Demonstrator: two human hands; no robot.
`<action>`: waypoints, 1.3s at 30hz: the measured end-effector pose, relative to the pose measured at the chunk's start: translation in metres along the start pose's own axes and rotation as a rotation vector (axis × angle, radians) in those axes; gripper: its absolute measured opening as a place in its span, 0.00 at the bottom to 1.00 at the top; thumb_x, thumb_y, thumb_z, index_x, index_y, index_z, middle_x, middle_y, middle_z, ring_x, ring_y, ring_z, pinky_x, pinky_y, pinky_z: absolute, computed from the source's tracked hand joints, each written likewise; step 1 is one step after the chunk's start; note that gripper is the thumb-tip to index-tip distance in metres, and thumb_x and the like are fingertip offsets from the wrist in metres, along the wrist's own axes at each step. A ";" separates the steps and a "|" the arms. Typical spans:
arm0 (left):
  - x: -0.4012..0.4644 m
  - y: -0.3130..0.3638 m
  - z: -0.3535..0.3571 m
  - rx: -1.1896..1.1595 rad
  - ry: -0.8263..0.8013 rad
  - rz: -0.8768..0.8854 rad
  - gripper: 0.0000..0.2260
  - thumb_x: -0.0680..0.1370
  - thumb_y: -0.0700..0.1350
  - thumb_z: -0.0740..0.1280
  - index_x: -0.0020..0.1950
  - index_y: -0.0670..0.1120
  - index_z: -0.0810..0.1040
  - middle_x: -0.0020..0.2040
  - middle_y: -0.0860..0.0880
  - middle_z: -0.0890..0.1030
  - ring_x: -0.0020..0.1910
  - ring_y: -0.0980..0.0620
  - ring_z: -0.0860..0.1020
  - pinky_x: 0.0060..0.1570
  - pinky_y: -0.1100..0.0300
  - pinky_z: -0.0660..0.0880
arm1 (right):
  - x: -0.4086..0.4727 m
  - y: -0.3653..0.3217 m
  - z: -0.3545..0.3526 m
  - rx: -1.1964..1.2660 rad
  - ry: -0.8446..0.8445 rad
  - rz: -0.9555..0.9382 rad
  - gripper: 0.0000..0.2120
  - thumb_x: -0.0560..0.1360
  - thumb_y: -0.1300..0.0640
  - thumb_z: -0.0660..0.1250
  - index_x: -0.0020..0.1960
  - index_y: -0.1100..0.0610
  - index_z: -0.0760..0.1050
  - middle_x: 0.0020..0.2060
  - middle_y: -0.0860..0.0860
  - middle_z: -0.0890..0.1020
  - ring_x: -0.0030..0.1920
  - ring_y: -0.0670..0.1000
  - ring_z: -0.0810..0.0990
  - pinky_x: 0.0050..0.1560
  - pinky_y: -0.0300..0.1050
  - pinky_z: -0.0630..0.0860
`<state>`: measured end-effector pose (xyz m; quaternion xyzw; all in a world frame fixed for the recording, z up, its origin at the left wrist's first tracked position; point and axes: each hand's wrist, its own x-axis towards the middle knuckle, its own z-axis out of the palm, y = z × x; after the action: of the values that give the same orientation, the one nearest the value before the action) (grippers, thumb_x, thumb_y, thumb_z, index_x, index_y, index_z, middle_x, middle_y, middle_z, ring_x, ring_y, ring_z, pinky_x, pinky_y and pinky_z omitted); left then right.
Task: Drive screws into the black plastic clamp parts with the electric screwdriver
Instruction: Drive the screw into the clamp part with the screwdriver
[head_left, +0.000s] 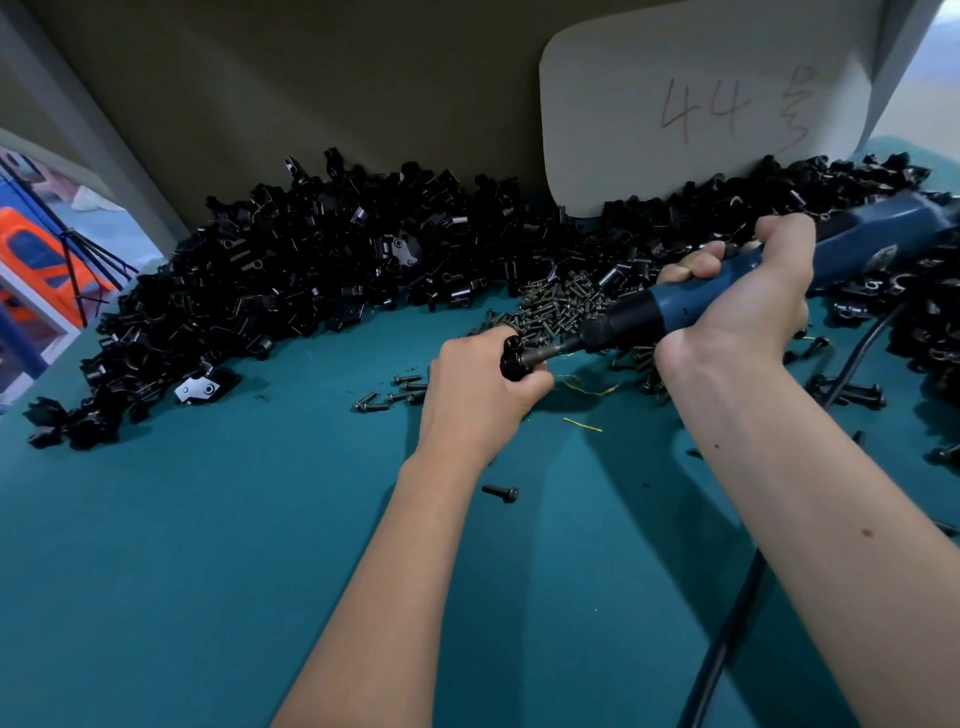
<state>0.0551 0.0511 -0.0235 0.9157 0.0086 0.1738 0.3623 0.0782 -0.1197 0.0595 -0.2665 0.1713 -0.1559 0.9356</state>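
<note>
Right, landmark is the clamp part (514, 358), held just above the green table (208, 571).

Left hand (480, 387) has its fingers curled tight round the clamp part, only its top lobe showing above the knuckles. Right hand (748, 301) is wrapped round the blue electric screwdriver (691, 301), thumb on the upper side, fingers closed over the barrel.

Key relation: the driver's long axis runs from upper right down to lower left, and its bit (545, 354) meets the clamp part's right face. Tool and part look touching at that point. The screw itself is hidden between bit and part, so I can't tell how deep it sits.

Judgement: this is the driving step on one piece. The bit axis needs to stay in line with the hole; any tilt risks cam-out or a crooked thread. Left hand is the nearer one to the part and takes the reaction torque.

Screw heap (561, 301) lies just behind the clamp part, loose screws (395, 395) just left of it, one single screw (501, 491) nearer the person. Pile of black parts (291, 260) arcs behind and left, well apart. Power cord (727, 623) trails off to the right, near side.
</note>
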 end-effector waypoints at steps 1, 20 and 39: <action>-0.001 0.000 0.000 0.009 0.003 0.000 0.06 0.70 0.51 0.69 0.38 0.50 0.75 0.30 0.51 0.75 0.30 0.48 0.72 0.28 0.54 0.71 | 0.003 0.005 -0.002 0.093 0.020 -0.016 0.07 0.81 0.61 0.63 0.52 0.59 0.65 0.33 0.53 0.72 0.26 0.48 0.69 0.32 0.41 0.67; 0.014 -0.010 -0.034 -1.234 -0.241 -0.630 0.17 0.83 0.57 0.63 0.44 0.46 0.65 0.31 0.50 0.64 0.21 0.58 0.58 0.16 0.66 0.55 | 0.033 -0.006 -0.011 -0.062 -0.050 0.086 0.26 0.73 0.47 0.80 0.60 0.55 0.69 0.34 0.49 0.77 0.28 0.46 0.75 0.32 0.42 0.76; 0.016 -0.007 -0.027 -1.134 -0.010 -0.624 0.14 0.84 0.58 0.65 0.53 0.47 0.75 0.32 0.48 0.75 0.25 0.56 0.68 0.22 0.66 0.67 | 0.020 0.055 -0.034 -1.540 -0.424 -0.270 0.29 0.73 0.30 0.70 0.42 0.58 0.78 0.31 0.50 0.77 0.28 0.49 0.73 0.28 0.40 0.68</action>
<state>0.0620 0.0759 -0.0052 0.5374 0.1797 0.0338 0.8233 0.0935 -0.0978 -0.0028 -0.8781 0.0162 -0.0520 0.4754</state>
